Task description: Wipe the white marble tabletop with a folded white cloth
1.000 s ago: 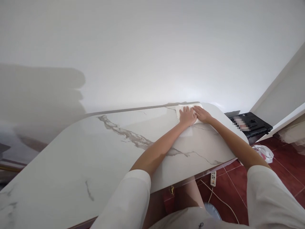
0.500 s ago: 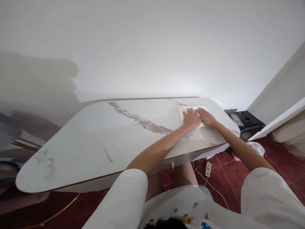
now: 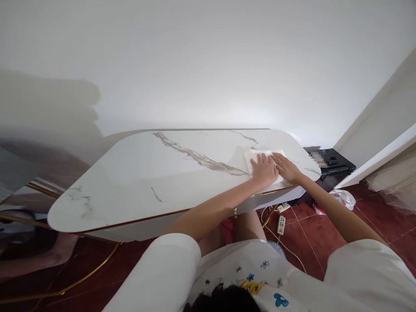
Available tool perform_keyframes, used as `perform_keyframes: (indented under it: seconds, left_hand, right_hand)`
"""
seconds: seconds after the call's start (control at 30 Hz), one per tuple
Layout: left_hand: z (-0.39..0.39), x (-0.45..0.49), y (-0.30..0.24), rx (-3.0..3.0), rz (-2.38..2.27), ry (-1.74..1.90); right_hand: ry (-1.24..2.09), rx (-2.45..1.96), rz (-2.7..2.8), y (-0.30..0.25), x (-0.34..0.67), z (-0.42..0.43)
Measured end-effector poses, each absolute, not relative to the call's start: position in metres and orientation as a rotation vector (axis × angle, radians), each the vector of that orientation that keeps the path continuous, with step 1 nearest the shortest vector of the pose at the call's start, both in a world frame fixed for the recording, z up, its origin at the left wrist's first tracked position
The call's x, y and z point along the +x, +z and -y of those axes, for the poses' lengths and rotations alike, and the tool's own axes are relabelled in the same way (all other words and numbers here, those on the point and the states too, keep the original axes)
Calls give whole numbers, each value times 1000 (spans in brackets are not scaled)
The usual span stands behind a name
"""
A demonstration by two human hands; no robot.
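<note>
A white cloth or wipe (image 3: 251, 156) lies flat on the right part of a white marble-patterned table (image 3: 130, 177) with grey-brown veins. My left hand (image 3: 264, 170) rests palm down on it, fingers spread. Beside and touching it, my right hand (image 3: 286, 167) also lies flat over the cloth, fingers stretched out. Both hands press from above, and their palms hide part of the cloth. A small gold knob (image 3: 235, 212) shows on the table's front, below my left forearm.
A pale wall (image 3: 201, 65) stands behind the table. At the right are a black case (image 3: 338, 162) and a white plastic bag (image 3: 344, 199). A power strip (image 3: 281, 225) with a cable lies on the red tiled floor (image 3: 312, 242). Gold metal tubing (image 3: 94, 277) curves at lower left.
Both hands have slid with the cloth toward the table's near edge, and slightly left across its surface. The camera view has shifted a little. Both hands stay flat.
</note>
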State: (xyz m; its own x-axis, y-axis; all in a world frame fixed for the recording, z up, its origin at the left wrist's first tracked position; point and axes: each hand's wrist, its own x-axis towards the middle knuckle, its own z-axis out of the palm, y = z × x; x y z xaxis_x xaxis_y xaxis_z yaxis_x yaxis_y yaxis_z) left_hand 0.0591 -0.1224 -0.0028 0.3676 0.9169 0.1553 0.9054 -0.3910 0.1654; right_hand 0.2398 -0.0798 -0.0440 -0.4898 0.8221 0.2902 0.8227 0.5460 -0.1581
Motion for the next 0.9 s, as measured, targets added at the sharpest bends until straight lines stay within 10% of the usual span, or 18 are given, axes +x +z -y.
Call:
perform_keyframes:
  seconds: [0.9]
  left_hand:
    - [64,107,-2,2501,-1642,490]
  right_hand:
    - [46,-1525,2327,-33,281,26]
